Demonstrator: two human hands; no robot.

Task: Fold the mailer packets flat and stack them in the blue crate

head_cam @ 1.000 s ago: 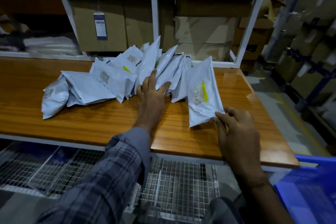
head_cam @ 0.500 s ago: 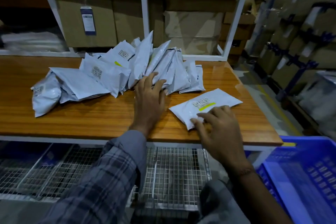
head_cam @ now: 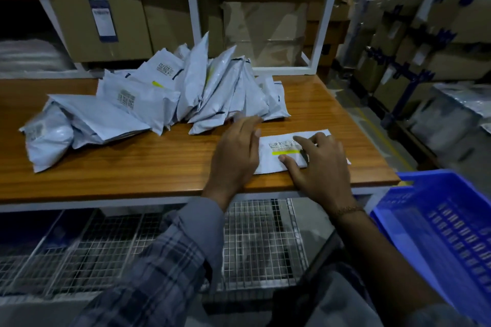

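One white mailer packet [head_cam: 273, 158] with a barcode label and a yellow stripe lies flat near the front edge of the wooden table [head_cam: 148, 164]. My left hand [head_cam: 236, 154] rests palm-down on its left end. My right hand [head_cam: 321, 167] presses on its right half with fingers spread, hiding much of it. A pile of white mailer packets [head_cam: 170, 95] lies behind, some leaning upright. The blue crate [head_cam: 446, 231] stands low at the right, off the table, with nothing visible inside.
White shelf frame [head_cam: 190, 8] with cardboard boxes [head_cam: 111, 26] stands behind the table. Wire mesh shelf [head_cam: 255, 241] runs under the tabletop. More stacked boxes and blue racking [head_cam: 406, 71] fill the aisle at the right.
The packet went from upright in my right hand to lying flat on the table. My left hand slid right from the pile onto its left end; my right hand now presses on it.
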